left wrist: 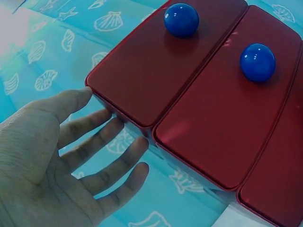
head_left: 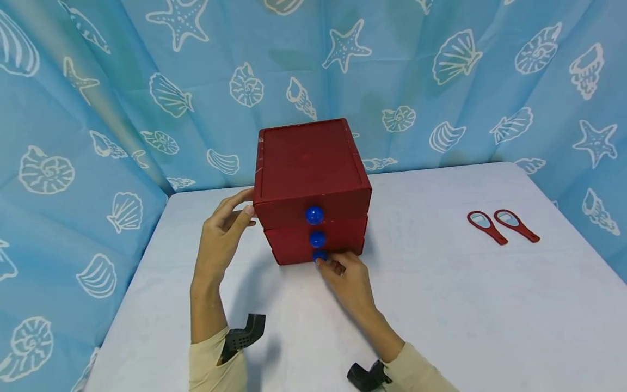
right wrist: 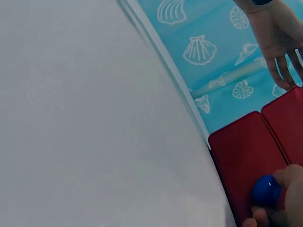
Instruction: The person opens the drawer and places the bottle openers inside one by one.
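Observation:
A dark red three-drawer box [head_left: 308,158] stands on the white table, with round blue knobs down its front. My left hand [head_left: 217,245] rests its fingertips against the box's left side near the top; the left wrist view shows the thumb at the front edge and the fingers [left wrist: 106,177] spread and nearly straight. Low at the front, my right hand [head_left: 350,280] pinches the bottom blue knob [head_left: 319,255] between thumb and fingers. In the right wrist view this knob [right wrist: 265,190] is partly hidden by the fingers. All the drawers look closed.
Two small red-handled items with pale oval faces, like hand mirrors or magnifiers [head_left: 487,227], lie at the table's right. A blue curtain [head_left: 401,71] with white shell prints hangs behind and left of the white table [head_left: 431,294].

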Demonstrator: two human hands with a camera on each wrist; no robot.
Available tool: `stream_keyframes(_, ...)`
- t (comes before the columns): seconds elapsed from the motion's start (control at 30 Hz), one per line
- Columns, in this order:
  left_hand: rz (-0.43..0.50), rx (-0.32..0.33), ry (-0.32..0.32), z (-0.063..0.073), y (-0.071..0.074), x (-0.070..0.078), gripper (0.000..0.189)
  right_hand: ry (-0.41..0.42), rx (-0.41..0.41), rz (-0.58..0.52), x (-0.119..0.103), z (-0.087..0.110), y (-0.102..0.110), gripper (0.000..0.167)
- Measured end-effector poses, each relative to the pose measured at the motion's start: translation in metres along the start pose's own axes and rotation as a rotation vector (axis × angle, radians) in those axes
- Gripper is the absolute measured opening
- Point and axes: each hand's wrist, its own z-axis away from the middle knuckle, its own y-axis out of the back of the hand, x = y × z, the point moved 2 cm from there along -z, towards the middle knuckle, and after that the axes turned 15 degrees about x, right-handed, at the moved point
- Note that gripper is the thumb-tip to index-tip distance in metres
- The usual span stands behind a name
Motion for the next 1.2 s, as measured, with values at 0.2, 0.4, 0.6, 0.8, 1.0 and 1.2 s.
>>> stream_keyframes(0.2, 0.013, 0.001, -0.007, -0.002, 0.000, -0.010, 0.041, -0.081, 0.027, -0.010, 0.000, 0.001, -0.006, 0.020)
stream_keyframes(0.4, 0.014, -0.007, -0.004, -0.002, 0.000, -0.012, 0.042, -0.066, 0.035, 0.012, -0.001, 0.007, 0.001, 0.019)
stream_keyframes(0.6, 0.009, 0.001, -0.007, -0.001, 0.001, -0.011, 0.041, -0.050, 0.014, 0.031, -0.004, 0.012, 0.007, 0.021)
stream_keyframes(0.8, 0.042, -0.014, -0.019, 0.000, -0.002, -0.010, 0.039, -0.010, 0.009, 0.065, -0.004, 0.019, 0.014, 0.022)
stream_keyframes(1.0, 0.051, -0.026, -0.017, 0.001, -0.003, -0.011, 0.039, -0.059, -0.010, 0.053, -0.003, 0.032, 0.025, 0.022)
stream_keyframes(1.2, 0.044, -0.009, -0.036, -0.001, -0.001, -0.010, 0.039, -0.097, -0.039, 0.033, -0.006, 0.040, 0.031, 0.026)
